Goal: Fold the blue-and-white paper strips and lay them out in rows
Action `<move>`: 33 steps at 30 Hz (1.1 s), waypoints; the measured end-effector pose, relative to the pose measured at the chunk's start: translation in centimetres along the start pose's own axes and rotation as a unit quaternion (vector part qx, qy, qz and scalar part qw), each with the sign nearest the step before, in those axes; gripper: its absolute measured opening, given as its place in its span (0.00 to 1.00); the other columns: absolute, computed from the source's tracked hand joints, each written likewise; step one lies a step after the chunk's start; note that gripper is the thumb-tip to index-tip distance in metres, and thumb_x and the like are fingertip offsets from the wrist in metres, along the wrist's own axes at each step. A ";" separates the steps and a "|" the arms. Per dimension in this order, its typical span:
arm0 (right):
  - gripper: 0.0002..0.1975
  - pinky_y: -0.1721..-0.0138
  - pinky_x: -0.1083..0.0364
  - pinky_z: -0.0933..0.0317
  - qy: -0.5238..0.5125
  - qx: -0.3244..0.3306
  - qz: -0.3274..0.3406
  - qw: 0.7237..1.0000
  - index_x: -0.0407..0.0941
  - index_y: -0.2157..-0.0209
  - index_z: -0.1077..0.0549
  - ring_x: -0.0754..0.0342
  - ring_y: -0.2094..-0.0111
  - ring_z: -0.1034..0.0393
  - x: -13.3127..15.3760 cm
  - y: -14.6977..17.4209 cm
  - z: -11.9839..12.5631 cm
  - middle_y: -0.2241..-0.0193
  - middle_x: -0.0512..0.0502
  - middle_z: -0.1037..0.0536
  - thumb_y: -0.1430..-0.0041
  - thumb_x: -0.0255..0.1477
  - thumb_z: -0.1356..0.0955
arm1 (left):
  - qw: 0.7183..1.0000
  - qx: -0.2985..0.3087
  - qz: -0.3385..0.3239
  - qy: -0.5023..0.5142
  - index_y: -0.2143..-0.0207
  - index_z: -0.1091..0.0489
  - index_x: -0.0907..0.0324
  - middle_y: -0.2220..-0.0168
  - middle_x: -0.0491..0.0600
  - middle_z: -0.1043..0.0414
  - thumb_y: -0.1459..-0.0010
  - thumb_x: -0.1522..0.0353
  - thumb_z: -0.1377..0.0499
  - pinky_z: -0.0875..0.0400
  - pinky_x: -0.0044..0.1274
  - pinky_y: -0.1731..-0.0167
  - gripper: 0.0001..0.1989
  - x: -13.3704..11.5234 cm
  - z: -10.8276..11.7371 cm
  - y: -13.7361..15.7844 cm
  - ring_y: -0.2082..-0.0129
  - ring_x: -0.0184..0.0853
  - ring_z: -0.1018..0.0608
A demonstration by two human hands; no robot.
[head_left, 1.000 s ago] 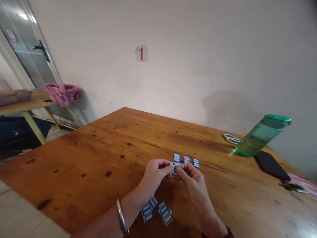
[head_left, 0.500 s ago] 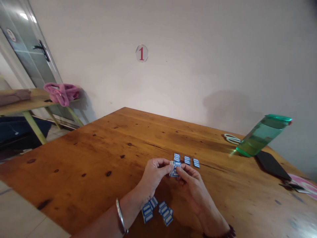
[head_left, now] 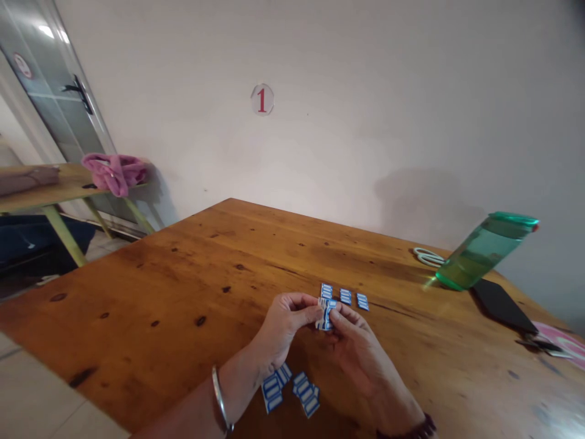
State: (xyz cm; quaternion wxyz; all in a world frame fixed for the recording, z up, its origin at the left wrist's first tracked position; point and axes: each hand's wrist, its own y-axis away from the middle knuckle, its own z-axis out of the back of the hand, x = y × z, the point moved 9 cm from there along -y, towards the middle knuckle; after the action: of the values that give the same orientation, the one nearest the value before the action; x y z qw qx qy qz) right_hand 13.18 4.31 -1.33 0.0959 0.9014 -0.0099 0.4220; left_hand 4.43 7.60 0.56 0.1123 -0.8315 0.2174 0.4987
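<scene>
My left hand (head_left: 284, 323) and my right hand (head_left: 359, 344) meet above the wooden table (head_left: 256, 268), thumbs and fingers pinching a small blue-and-white label sheet (head_left: 326, 318) between them. White shows along its left part, and the fingertips cover its edges. Just beyond it lie similar small label pieces: one (head_left: 326, 290) partly behind the held sheet, a middle one (head_left: 345, 297) and a right one (head_left: 362, 302). Nearer to me, below my wrists, are two loose heaps of label sheets, a left heap (head_left: 273, 393) partly covered by my left wrist and a right heap (head_left: 307, 395).
At the right stand a green bottle (head_left: 487, 253), a white coiled cable (head_left: 427, 256) and a flat black object (head_left: 500, 305). A pink-and-white item (head_left: 560, 341) lies by the right edge. Another table (head_left: 68, 190) at the left bears a pink cloth (head_left: 116, 174).
The held label sheet has turned slightly and shifted a little down and right, with more of its white part showing. Both hands have barely moved.
</scene>
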 end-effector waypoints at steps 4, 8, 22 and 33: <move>0.09 0.80 0.64 0.45 -0.013 -0.004 -0.006 1.000 0.43 0.78 0.25 0.63 0.79 0.36 -0.2 0.0 0.1 0.77 0.52 0.24 0.64 0.27 0.24 | 1.000 0.003 0.003 0.004 0.79 0.26 0.64 0.81 0.45 0.29 0.62 0.66 0.33 0.38 0.20 0.74 0.09 0.0 -0.1 0.1 0.79 0.27 0.31; 0.09 0.81 0.64 0.46 -0.008 -0.001 -0.008 1.000 0.43 0.77 0.25 0.62 0.79 0.36 -0.3 -0.1 0.2 0.77 0.52 0.24 0.63 0.27 0.24 | 1.000 -0.003 0.005 0.006 0.80 0.27 0.64 0.81 0.45 0.29 0.64 0.66 0.32 0.38 0.20 0.74 0.10 0.0 -0.1 0.1 0.79 0.27 0.31; 0.10 0.80 0.64 0.46 -0.031 0.027 -0.029 0.999 0.43 0.77 0.25 0.62 0.79 0.35 -0.7 0.0 0.1 0.79 0.52 0.25 0.65 0.27 0.24 | 1.000 0.024 -0.009 0.001 0.79 0.27 0.63 0.82 0.44 0.30 0.66 0.64 0.31 0.39 0.19 0.76 0.13 -0.4 -0.6 0.4 0.81 0.26 0.33; 0.09 0.80 0.64 0.45 -0.029 0.054 -0.027 0.998 0.43 0.77 0.25 0.62 0.79 0.35 -0.7 0.0 -0.2 0.79 0.52 0.25 0.63 0.27 0.24 | 0.999 0.044 -0.008 0.002 0.79 0.26 0.63 0.81 0.44 0.30 0.64 0.64 0.31 0.39 0.19 0.76 0.12 -0.4 -0.9 0.4 0.81 0.25 0.33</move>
State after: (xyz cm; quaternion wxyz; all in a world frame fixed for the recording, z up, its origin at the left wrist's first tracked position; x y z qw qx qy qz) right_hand 12.59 4.27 -1.76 0.0577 0.9170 0.0342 0.3931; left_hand 4.77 6.95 1.33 0.1525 -0.8287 0.2323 0.4859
